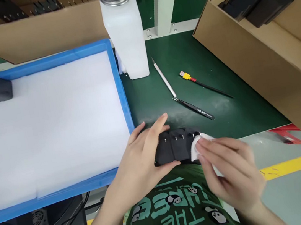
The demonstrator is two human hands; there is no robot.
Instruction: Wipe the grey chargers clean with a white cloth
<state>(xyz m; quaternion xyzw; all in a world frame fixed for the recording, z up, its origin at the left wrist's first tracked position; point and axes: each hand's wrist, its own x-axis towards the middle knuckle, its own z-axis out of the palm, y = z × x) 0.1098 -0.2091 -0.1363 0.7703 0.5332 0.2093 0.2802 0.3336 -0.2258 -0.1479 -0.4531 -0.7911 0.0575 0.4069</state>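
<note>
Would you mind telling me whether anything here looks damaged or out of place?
Nothing looks spilled; oddly, the USB cable on the green bench shows a plug at only one end, as if cut.

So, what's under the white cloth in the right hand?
The white cloth lies over the end of the black pronged pieces, held there by the right hand; the covered surface beneath cannot be seen.
</note>
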